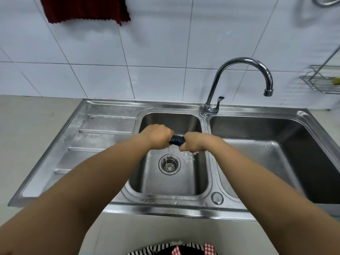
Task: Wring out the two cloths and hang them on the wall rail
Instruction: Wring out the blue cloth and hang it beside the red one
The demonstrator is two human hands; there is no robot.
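Observation:
A dark blue cloth (177, 140) is twisted into a tight roll between my two fists, over the small left basin (169, 186) of the steel sink. My left hand (158, 136) grips its left end and my right hand (195, 143) grips its right end; only a short stretch of cloth shows between them. Water drips below my right hand. A dark red cloth (84, 9) hangs on the tiled wall at the top left; the rail that holds it is out of view.
A curved chrome tap (244, 60) stands between the basins with its spout over the large right basin (276, 155). The ribbed draining board (88, 142) lies to the left. A wire rack (322, 80) hangs on the wall at the right.

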